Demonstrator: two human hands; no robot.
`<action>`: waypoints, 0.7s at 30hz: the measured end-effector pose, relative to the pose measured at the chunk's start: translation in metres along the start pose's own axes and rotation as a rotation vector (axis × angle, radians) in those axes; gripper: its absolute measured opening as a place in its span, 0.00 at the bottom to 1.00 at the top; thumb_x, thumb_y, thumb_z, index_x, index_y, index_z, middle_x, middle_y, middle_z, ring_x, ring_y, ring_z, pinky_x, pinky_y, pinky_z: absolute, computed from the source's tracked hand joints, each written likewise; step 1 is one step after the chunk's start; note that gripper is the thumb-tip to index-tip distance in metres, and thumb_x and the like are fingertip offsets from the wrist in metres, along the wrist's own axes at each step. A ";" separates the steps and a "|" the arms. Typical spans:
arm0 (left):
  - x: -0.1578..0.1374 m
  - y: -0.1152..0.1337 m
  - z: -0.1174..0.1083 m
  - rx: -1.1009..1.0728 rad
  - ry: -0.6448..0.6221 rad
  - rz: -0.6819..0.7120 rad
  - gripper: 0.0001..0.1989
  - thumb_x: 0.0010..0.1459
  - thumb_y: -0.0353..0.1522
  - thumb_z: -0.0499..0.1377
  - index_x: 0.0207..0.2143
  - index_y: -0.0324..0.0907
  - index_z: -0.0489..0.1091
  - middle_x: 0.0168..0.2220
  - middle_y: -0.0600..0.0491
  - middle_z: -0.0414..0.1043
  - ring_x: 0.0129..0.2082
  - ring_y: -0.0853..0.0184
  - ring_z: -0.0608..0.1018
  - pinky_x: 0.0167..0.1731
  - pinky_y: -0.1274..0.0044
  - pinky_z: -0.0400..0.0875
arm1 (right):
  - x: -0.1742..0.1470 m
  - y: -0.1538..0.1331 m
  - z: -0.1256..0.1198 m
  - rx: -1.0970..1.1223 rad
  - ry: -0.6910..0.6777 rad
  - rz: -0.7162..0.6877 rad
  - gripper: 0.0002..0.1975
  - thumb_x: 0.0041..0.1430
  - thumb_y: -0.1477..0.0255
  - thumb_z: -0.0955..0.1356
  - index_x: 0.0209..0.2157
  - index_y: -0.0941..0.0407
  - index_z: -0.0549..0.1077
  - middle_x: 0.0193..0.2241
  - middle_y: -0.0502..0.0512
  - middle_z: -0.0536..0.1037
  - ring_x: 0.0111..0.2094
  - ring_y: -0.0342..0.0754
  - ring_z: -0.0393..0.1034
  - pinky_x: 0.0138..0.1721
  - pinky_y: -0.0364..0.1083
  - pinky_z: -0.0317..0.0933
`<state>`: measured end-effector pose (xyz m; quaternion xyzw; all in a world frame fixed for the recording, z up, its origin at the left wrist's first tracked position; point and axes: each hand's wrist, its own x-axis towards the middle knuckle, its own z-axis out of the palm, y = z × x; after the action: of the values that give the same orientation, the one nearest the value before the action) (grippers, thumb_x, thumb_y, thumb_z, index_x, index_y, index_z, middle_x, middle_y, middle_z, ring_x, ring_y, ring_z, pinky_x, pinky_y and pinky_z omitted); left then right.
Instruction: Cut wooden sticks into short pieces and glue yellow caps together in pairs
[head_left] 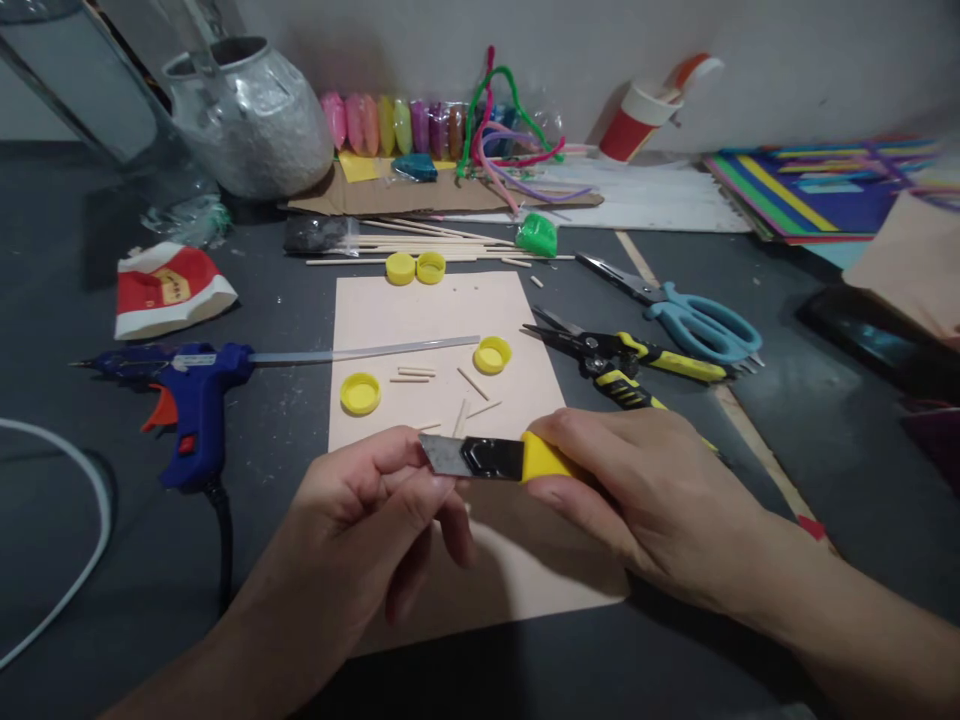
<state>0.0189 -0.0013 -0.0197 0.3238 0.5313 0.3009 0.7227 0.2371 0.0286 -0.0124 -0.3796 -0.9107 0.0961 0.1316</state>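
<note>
head: right fingers [585, 437] grip a knife [493, 459]; left fingers [420, 505] curl (hold unclear) by its blade [445, 457].

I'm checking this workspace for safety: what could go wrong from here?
The blade of the knife in the right hand is right at the left hand's thumb and fingertips, so a slip might cut them. The glue gun's cord runs beside the left forearm; a sideways move could snag it. The short sticks lie loose on the paper sheet and might scatter if brushed.
</note>
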 end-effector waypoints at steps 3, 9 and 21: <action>0.001 0.000 -0.001 0.004 0.004 0.023 0.13 0.59 0.33 0.59 0.22 0.39 0.70 0.18 0.55 0.75 0.09 0.81 0.62 0.11 0.87 0.49 | -0.001 0.001 0.000 -0.008 0.002 -0.001 0.23 0.73 0.60 0.54 0.30 0.58 0.68 0.20 0.50 0.70 0.20 0.44 0.63 0.22 0.44 0.49; 0.001 0.000 0.000 -0.047 0.015 0.026 0.15 0.60 0.34 0.59 0.21 0.39 0.68 0.17 0.56 0.72 0.10 0.81 0.62 0.13 0.87 0.50 | 0.000 0.001 0.000 -0.015 -0.018 0.017 0.23 0.73 0.59 0.54 0.28 0.56 0.66 0.19 0.49 0.69 0.18 0.43 0.61 0.21 0.44 0.48; 0.011 0.004 -0.007 -0.051 -0.005 -0.022 0.13 0.57 0.36 0.62 0.23 0.41 0.66 0.14 0.60 0.67 0.09 0.79 0.60 0.09 0.87 0.47 | 0.004 0.009 0.006 -0.166 0.011 -0.011 0.24 0.73 0.59 0.54 0.27 0.55 0.66 0.19 0.50 0.67 0.19 0.44 0.58 0.22 0.44 0.45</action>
<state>0.0145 0.0108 -0.0240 0.3002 0.5251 0.3057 0.7353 0.2387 0.0369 -0.0205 -0.3849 -0.9168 0.0173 0.1049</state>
